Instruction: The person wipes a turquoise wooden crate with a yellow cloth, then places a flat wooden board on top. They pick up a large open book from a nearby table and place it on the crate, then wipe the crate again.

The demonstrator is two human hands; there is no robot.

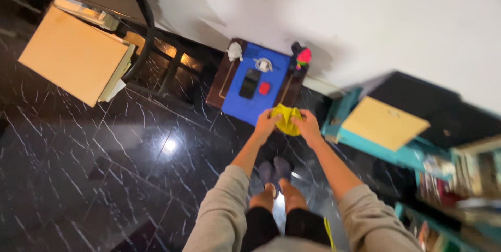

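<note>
Yellow cloth held in both hands over a dark marble floor.

The crumpled yellow cloth [286, 119] hangs in front of the person, just beyond the near edge of the low bench [218, 86]; the left hand [265, 123] and right hand [308, 125] each close a grip on one side of it. On the bench lies a blue mat [237, 103] carrying a black phone [249, 83], a red object [264, 88] and a small white object [263, 64]. Below is the black marble floor [104, 168]; a teal shelf [365, 145] stands at right.
</note>
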